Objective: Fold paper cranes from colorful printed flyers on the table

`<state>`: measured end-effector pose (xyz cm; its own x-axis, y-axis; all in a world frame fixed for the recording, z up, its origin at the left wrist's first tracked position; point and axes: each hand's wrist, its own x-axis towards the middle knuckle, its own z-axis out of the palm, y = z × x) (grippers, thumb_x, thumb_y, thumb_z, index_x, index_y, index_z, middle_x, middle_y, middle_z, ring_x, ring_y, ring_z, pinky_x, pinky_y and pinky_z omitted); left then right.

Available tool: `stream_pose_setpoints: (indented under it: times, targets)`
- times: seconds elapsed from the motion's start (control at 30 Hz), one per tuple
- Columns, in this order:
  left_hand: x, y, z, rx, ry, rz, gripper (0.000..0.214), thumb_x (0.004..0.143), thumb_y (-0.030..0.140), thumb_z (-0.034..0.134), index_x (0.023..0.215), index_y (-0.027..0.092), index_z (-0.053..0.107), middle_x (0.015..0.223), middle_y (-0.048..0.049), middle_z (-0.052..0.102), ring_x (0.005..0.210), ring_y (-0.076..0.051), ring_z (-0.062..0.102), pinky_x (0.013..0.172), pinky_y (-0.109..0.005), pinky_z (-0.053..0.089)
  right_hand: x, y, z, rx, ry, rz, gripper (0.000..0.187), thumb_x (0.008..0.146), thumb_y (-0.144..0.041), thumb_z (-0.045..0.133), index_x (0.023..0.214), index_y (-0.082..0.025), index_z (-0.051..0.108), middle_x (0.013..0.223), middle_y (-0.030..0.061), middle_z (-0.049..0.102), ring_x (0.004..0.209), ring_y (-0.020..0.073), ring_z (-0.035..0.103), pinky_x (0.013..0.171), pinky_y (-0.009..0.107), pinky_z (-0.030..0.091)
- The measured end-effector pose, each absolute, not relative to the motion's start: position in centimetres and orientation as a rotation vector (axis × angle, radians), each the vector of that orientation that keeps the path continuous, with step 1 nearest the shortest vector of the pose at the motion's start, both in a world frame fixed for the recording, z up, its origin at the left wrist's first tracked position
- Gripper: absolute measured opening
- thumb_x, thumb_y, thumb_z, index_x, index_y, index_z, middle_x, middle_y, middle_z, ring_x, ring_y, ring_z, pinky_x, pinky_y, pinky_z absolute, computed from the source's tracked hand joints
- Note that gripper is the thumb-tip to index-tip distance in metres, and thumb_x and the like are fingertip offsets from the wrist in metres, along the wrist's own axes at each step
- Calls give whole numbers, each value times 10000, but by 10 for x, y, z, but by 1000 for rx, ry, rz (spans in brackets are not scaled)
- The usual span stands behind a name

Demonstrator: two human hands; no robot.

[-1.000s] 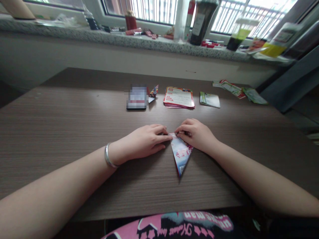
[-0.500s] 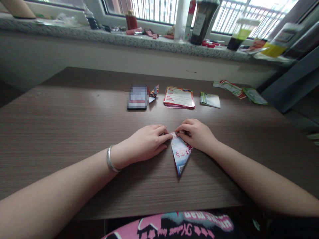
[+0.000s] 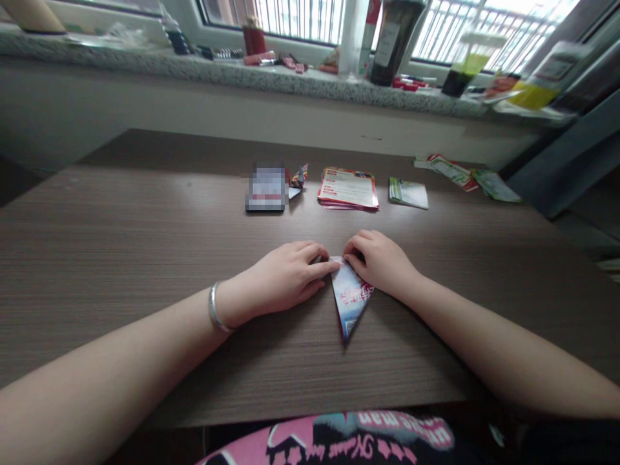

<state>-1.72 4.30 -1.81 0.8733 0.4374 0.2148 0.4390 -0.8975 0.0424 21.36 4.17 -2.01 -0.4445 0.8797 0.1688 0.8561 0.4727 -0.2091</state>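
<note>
A folded paper triangle (image 3: 352, 294), pale blue and white with red print, lies on the table with its sharp tip toward me. My left hand (image 3: 303, 274) touches its upper left corner, the index finger pressing on the paper. At the upper right edge, my right hand (image 3: 380, 261) has thumb and fingers closed on the paper and covers part of it. A silver bangle (image 3: 217, 310) circles my left wrist.
Farther back on the brown table (image 3: 145, 213) are a blurred-out phone-like item (image 3: 266, 188), a small folded paper piece (image 3: 299, 179), a stack of printed cards (image 3: 347, 189), a green-white folded paper (image 3: 408, 193) and paper strips (image 3: 455, 173). Bottles (image 3: 394, 45) line the windowsill.
My left index finger has slid slightly right onto the paper's top corner. My right fingers have closed up a little at the upper edge. The triangle has shifted slightly left.
</note>
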Motion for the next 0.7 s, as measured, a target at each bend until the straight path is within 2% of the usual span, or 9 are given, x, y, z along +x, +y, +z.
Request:
stream_pose_setpoints:
  times: [0.33, 0.47, 0.57, 0.7]
  targets:
    - [-17, 39, -15, -3000, -747, -340, 383, 941, 240, 474, 1312, 218, 563, 1241, -119, 566, 1115, -254, 561, 982, -418, 490, 214, 41, -21, -1445, -2443, 131, 104, 887, -237, 561, 868, -192, 652, 886, 56, 663, 860, 210, 577, 787, 327, 439]
    - [-15, 39, -14, -2999, -741, -331, 373, 936, 232, 479, 1296, 211, 573, 1223, -116, 584, 1119, -250, 563, 988, -418, 491, 221, 41, -24, -1299, -2404, 239, 106, 877, -207, 579, 880, -197, 684, 907, 50, 675, 852, 182, 599, 804, 310, 460]
    - [-15, 39, -15, -3006, -729, -324, 386, 941, 242, 479, 1317, 208, 555, 1211, -113, 595, 1123, -247, 563, 993, -412, 490, 231, 40, -22, -1105, -2507, 286, 145, 896, -223, 574, 919, -221, 717, 993, 51, 690, 913, 176, 603, 873, 331, 459]
    - [-16, 39, -15, -3016, -751, -274, 397, 937, 266, 497, 1327, 205, 544, 1238, -110, 593, 1154, -255, 553, 1015, -417, 475, 243, 37, -8, -997, -2658, 215, 178, 883, -309, 624, 1011, -254, 736, 1151, 63, 671, 1090, 231, 556, 949, 394, 441]
